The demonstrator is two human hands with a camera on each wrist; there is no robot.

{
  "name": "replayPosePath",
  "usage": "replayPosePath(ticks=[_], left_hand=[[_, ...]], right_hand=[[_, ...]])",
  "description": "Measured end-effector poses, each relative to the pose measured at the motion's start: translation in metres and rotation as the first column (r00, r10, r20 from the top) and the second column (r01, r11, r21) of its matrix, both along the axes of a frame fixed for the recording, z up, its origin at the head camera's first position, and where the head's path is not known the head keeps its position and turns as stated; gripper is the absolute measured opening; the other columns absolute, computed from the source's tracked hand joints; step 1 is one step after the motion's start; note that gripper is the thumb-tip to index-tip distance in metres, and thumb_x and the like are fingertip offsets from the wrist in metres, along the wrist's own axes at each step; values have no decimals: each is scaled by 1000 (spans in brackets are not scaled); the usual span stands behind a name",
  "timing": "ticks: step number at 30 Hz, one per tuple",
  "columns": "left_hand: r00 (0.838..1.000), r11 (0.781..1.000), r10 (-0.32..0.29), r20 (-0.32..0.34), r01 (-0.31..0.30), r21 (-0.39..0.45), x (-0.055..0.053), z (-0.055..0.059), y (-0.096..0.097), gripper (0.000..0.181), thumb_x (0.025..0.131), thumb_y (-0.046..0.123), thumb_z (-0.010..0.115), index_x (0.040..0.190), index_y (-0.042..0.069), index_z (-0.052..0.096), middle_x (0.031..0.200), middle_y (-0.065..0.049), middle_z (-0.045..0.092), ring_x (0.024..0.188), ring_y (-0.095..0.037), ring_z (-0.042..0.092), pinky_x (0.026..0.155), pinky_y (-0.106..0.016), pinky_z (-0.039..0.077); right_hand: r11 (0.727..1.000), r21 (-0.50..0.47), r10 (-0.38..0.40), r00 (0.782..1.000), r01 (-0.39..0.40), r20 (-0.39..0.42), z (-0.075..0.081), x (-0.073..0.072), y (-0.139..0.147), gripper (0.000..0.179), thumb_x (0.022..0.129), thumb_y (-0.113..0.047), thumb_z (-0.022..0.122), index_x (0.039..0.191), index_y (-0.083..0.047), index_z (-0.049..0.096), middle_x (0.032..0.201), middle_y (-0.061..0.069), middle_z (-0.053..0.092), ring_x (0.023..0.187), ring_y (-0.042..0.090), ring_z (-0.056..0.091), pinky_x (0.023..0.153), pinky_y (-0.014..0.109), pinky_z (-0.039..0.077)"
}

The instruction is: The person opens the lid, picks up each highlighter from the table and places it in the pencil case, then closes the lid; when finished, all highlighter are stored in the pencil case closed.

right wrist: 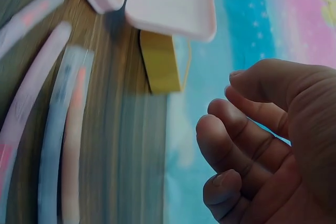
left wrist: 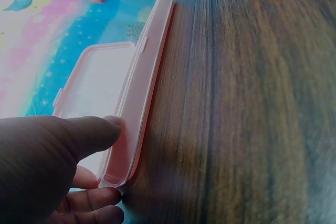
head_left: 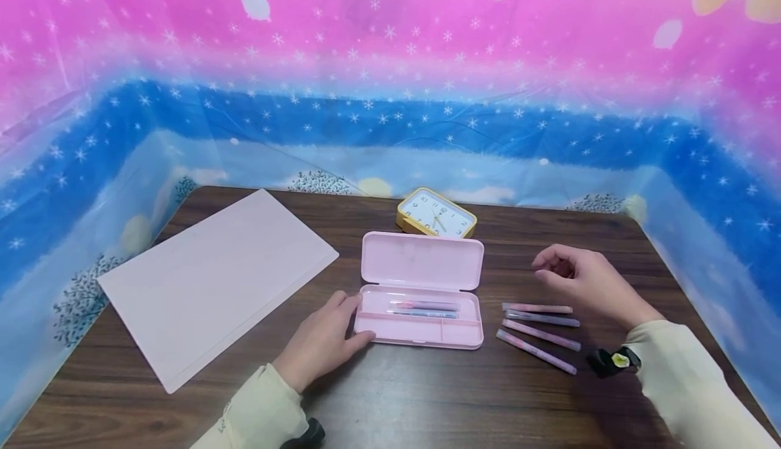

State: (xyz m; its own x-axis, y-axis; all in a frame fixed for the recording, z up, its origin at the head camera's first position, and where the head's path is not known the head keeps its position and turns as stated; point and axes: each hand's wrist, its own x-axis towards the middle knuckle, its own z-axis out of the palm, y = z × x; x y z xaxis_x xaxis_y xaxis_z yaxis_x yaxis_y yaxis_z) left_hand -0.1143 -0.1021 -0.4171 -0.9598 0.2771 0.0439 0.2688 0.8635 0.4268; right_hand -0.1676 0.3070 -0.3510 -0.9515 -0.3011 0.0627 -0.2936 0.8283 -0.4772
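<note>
left hand (head_left: pixel 323 340) at the left end of a pink plastic pencil case (head_left: pixel 398 330); thumb over the near-left corner, other fingers curled along the left end wall, grasping the case lightly. case sits mid-scene on a dark wood-grain tabletop (head_left: pixel 421 401), its lid (head_left: pixel 422 262) open and tipped back on the far side.

inside: a long far compartment with two pens lying side by side, one pinkish (head_left: pixel 427 305), one blue-grey (head_left: pixel 424 313). near row split by a short divider into a long left section and a small right one.

right hand (head_left: pixel 588 279) raised over the right side, beyond the loose pens; fingers loosely bent and released, thumb tip apart from the others.

four capped pens just right of the case, roughly parallel. far to near: peach (head_left: pixel 537 308), blue-grey (head_left: pixel 543 318), pink (head_left: pixel 542 335), lilac-pink (head_left: pixel 537 352). far two close together at their left ends.

yellow-framed clock (head_left: pixel 441 213) behind the lid, lower edge partly hidden by it. flat pale pink board or folder (head_left: pixel 219 286) on the left, set at a slant. snowflake-printed cloth (head_left: pixel 390 120) hangs round the far, left and right sides.
</note>
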Motion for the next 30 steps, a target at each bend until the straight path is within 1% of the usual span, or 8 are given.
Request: replayPosePath(ticks=[3,6,9,12,17,20,26,30], left_hand=[[1000,1000,0,4,0,0,0,0,0,64,84,36,76,137,8,55,101,-6,57,75,-16,52,73,-37,51],[1000,1000,1,3,-1,-1,-1,0,0,63,84,37,77,137,7,56,101,-6,57,76,-16,53,74,-38,52],[1000,1000,1,-4,-1,-2,-1,0,0,63,84,37,76,136,7,56,102,-6,58,77,-16,53,75,-38,52],[1000,1000,-3,-11,3,1,-1,0,0,62,84,36,76,136,7,56,101,-6,58,76,-16,53,74,-37,52],[1000,1000,-9,-22,10,9,0,-1,-1,62,84,36,77,135,8,56,98,-5,56,74,-17,52,72,-37,51],[1000,1000,-10,-26,10,9,0,-1,-2,62,84,36,77,135,8,57,99,-5,56,75,-17,52,74,-38,51],[1000,1000,-8,-25,9,3,1,-2,-1,61,84,37,76,134,6,57,102,-6,58,77,-17,55,76,-39,52],[1000,1000,-8,-21,8,4,0,-1,-1,62,84,37,76,135,6,57,103,-7,58,78,-17,55,76,-39,52]], right_hand=[[1000,0,-14,1000,14,4,-3,1,13,11,96,-29,63,105,-23,66,88,-2,68,73,9,58,65,26,47],[999,-21,-27,999,28,27,-8,1,26,13,96,-28,64,106,-20,66,89,3,69,72,9,58,63,26,48],[998,-42,-46,997,49,69,-14,1,38,16,96,-27,64,108,-17,66,90,7,69,71,11,61,62,27,49],[996,-47,-68,991,74,118,-21,1,50,22,96,-27,64,112,-12,65,91,9,69,72,15,64,63,27,51],[995,-39,-83,984,90,156,-33,1,64,29,97,-30,64,116,-8,64,90,6,69,74,16,64,65,27,50],[993,-43,-97,978,107,185,-40,0,70,30,96,-32,64,116,-9,64,89,4,68,73,16,63,66,27,49],[991,-76,-92,965,113,244,-54,0,78,28,95,-29,65,114,-8,64,92,5,67,75,18,63,68,30,52],[994,-74,-56,964,78,260,-59,0,80,23,94,-24,67,111,-9,64,88,5,65,72,16,61,66,29,51]])
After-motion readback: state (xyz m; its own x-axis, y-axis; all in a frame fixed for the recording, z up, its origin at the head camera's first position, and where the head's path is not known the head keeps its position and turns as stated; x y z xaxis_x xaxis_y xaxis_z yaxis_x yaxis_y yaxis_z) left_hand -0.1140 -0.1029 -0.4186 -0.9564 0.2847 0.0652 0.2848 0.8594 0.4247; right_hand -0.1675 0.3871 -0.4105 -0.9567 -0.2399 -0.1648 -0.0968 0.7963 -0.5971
